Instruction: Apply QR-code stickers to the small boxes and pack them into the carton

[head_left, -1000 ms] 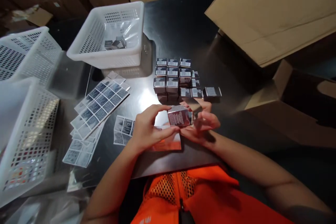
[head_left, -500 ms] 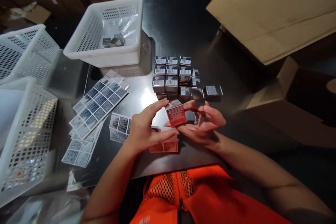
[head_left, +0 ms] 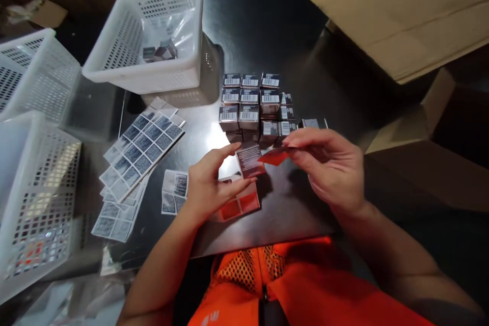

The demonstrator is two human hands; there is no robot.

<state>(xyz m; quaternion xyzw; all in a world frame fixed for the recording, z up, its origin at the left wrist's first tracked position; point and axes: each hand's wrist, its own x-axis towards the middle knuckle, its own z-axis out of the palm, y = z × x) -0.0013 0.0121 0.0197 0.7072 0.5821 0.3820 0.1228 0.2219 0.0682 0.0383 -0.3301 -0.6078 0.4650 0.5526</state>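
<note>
My left hand [head_left: 208, 186] grips a small dark box [head_left: 249, 160] just above the black table [head_left: 267, 30]. My right hand [head_left: 331, 165] has turned palm down and pinches a small red sticker [head_left: 274, 157] at the box's right edge. Under my left hand lies a sheet of red stickers [head_left: 237, 206]. Behind the held box stands a block of several small boxes [head_left: 252, 108] with barcode tops.
Sheets of grey code labels [head_left: 143, 147] lie to the left, with a smaller piece [head_left: 174, 191] nearer. White plastic baskets [head_left: 153, 35] [head_left: 34, 71] [head_left: 36, 198] stand at the back left and left; one holds a few boxes. Large cardboard cartons [head_left: 405, 5] [head_left: 428, 158] fill the right side.
My right hand left the underside of the box, turned over and now holds a red sticker at the box's edge. The left hand keeps the box, turned slightly.
</note>
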